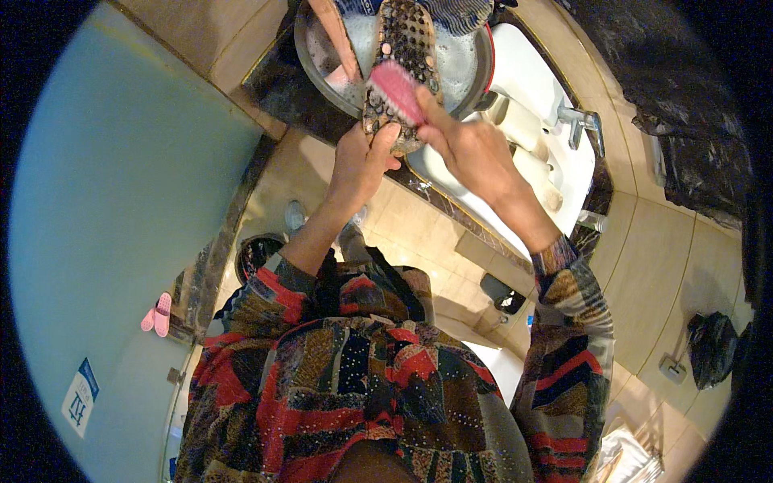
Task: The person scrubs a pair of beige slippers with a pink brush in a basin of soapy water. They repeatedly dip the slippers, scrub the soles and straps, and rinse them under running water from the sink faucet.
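My left hand (359, 169) grips the near end of a footwear piece (410, 30) whose upturned face is covered in dark, pebble-like knobs. In my right hand (477, 151) is a pink scrubbing brush (394, 84), its pale bristles against the knobbed face. Behind them stands a round grey basin (319, 84) of sudsy water (462, 63). A dark ridged sole (465, 15) and a tan, long flat piece (338, 36) jut from the basin, partly cut off by the frame.
Right of the basin, a white sink (525, 54) with a chrome faucet (583, 124) holds several cream-coloured items (534, 178). A glass (592, 221) stands by its corner. Pink slippers (160, 317) appear beside a frosted panel (139, 151) at left. Black plastic (682, 90) hangs at right.
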Available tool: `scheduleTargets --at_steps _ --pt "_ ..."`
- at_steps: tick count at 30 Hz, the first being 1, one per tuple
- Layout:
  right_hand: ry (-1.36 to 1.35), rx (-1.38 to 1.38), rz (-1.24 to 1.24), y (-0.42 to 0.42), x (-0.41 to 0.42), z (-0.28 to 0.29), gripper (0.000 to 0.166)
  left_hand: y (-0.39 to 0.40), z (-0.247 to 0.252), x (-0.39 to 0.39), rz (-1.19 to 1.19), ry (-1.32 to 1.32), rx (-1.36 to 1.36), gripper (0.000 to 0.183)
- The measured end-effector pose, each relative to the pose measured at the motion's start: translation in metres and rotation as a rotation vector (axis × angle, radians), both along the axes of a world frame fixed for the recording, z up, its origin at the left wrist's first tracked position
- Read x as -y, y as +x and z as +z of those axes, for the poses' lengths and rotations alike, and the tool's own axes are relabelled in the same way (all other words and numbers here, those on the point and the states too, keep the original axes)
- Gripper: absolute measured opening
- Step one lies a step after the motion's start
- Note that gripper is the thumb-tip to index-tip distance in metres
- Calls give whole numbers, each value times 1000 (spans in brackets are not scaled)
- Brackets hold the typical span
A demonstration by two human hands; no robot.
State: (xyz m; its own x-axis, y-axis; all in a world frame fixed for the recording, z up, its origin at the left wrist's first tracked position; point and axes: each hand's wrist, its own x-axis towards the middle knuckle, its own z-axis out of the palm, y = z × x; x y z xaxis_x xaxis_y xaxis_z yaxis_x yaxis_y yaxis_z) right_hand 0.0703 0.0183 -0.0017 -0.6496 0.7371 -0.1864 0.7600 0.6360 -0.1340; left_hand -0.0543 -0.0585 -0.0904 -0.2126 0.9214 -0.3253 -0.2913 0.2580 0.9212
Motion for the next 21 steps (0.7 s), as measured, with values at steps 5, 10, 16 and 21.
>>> scheduleTargets --at_steps 5,10,16,21 --pt "229 -56 -34 -30 -51 -38 43 4 -6 -6 21 74 63 34" --pt "70 -97 -21 -25 -18 -15 44 -1 -8 -2 6 43 56 34" --pt "-28 132 48 0 -16 -5 47 1 -8 1 1 76 34 38" --pt "260 -73 -44 -28 -59 -46 42 -2 4 -2 -28 5 52 38"
